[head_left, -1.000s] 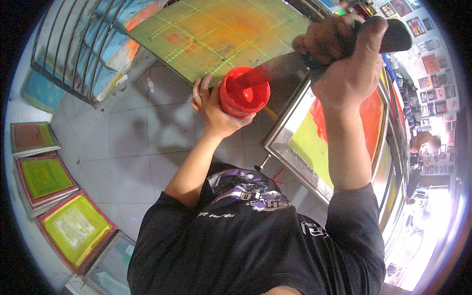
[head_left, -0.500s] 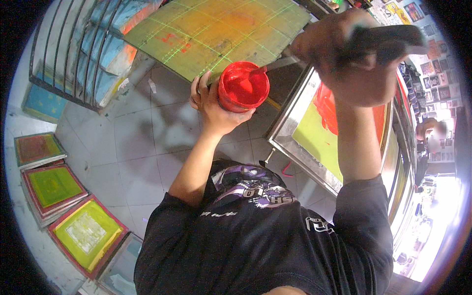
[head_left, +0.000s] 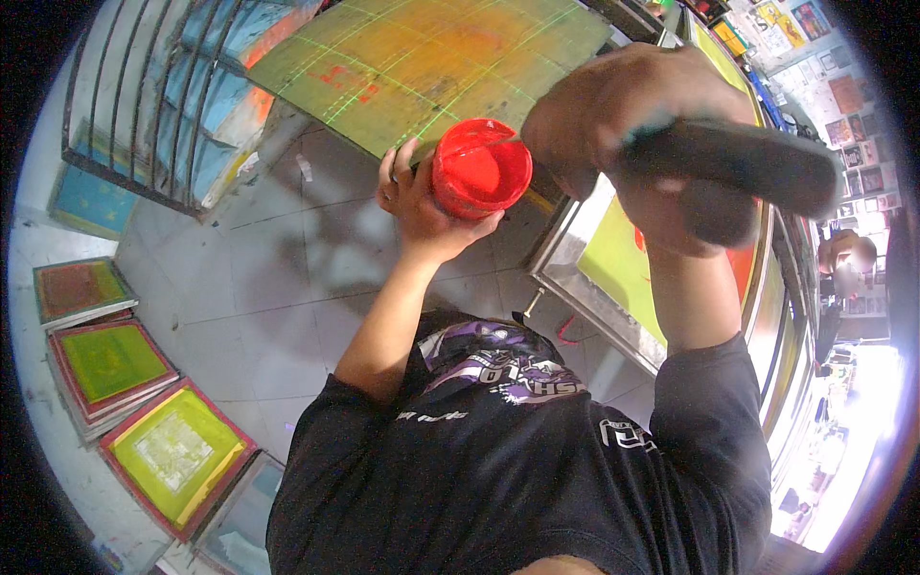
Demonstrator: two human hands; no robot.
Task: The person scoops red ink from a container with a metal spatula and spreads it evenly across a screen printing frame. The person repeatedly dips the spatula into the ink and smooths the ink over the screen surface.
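Right hand (head_left: pixel 623 125): upper right of frame, nearest the camera, grip clamped on a dark handle (head_left: pixel 738 172); its long axis runs left to right.
Left hand (head_left: pixel 422 206): centre, fingers wrapped under the red tub (head_left: pixel 479 165).
Relation: tub lies just left of the right hand.
Hidden: the tool's working end, perhaps inside the tub.
Far: green screen frame (head_left: pixel 623 259), lower right of tub.

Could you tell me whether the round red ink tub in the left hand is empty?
No, the round red ink tub cupped in the left hand holds glossy red ink.
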